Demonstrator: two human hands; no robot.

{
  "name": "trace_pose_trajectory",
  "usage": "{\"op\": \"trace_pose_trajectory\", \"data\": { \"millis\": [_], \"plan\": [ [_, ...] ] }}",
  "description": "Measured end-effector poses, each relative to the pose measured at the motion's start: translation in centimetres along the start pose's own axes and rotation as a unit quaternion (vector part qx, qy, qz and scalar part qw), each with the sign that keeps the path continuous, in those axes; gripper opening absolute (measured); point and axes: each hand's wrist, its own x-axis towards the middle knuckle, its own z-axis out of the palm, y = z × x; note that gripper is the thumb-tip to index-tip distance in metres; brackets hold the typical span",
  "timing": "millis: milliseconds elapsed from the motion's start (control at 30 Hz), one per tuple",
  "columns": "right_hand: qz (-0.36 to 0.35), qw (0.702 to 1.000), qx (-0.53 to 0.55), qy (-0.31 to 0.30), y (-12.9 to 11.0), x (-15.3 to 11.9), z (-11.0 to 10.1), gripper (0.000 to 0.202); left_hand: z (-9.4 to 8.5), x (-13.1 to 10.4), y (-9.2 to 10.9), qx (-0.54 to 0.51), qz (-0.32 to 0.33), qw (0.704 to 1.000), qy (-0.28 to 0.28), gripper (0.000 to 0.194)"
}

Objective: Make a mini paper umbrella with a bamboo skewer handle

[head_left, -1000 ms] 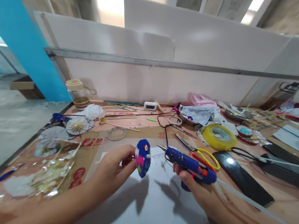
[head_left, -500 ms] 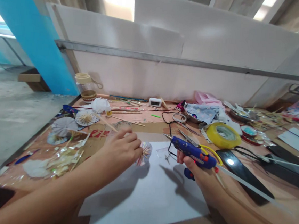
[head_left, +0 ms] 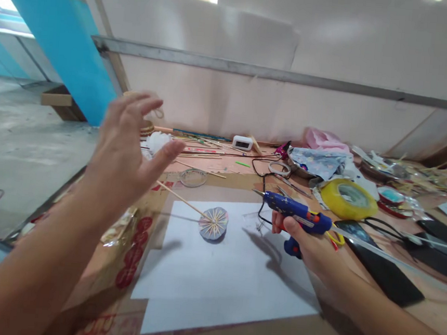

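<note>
My left hand [head_left: 125, 153] is raised at the left with its fingers apart and nothing in it. On the white paper [head_left: 213, 281] lies a small round grey-blue disc [head_left: 213, 224] with thin sticks fanned out on it. A longer thin stick [head_left: 181, 199] runs from the disc up toward the left, its far end passing by my left hand. At the right, my right hand [head_left: 299, 234] grips a blue glue gun [head_left: 298, 213], whose metal nozzle points left above the paper. A clear glue stick comes out of its back end.
Behind lie thin sticks [head_left: 201, 155], a small white timer [head_left: 243, 142] and a glass lens [head_left: 192, 177]. Yellow tape [head_left: 348, 199], a black phone [head_left: 382, 267] and a patterned cloth [head_left: 320, 162] are at the right. A grey rail [head_left: 232, 66] crosses the wall.
My left hand has let go of the stick with the disc and moved up and left, its fingers opening. The disc now rests on the paper. My right hand still holds the glue gun.
</note>
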Motion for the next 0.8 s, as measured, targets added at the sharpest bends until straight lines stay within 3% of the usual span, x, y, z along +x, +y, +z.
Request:
{"op": "trace_pose_trajectory", "data": {
  "millis": [33,100,200,300,367,500,633,733,800],
  "plan": [
    [-0.002,1.000,-0.004,-0.012,-0.1,0.2,0.0,0.048,0.2,0.0,-1.1,-0.002,-0.071,0.994,-0.084,0.067],
    [-0.001,0.999,-0.010,-0.046,-0.2,0.6,0.1,0.050,0.6,-0.5,-3.0,0.033,-0.169,0.967,-0.190,0.071],
    [0.015,0.998,0.004,-0.066,-0.1,1.4,0.6,0.049,0.6,-1.8,-4.7,0.038,-0.235,0.912,-0.333,0.050],
    [0.015,0.997,0.048,-0.055,0.0,2.6,1.6,0.049,0.1,-2.4,-5.2,-0.020,-0.302,0.841,-0.448,0.046],
    [0.007,0.996,0.078,-0.051,0.1,3.5,2.3,0.050,-0.3,-2.2,-4.9,-0.059,-0.333,0.829,-0.446,0.038],
    [0.001,0.992,0.117,-0.050,0.4,4.5,3.6,0.050,0.0,-1.5,-3.1,-0.229,-0.344,0.839,-0.354,0.036],
    [-0.001,0.983,0.173,-0.059,1.0,4.6,4.4,0.047,2.4,-1.6,-0.7,-0.425,-0.373,0.789,-0.240,0.041],
    [0.015,0.966,0.253,-0.057,1.4,4.8,5.0,0.045,4.0,-1.9,0.7,-0.478,-0.382,0.754,-0.238,0.041],
    [0.034,0.949,0.308,-0.056,1.6,5.0,5.3,0.045,4.3,-2.3,1.1,-0.444,-0.356,0.759,-0.315,0.036]
  ]
}}
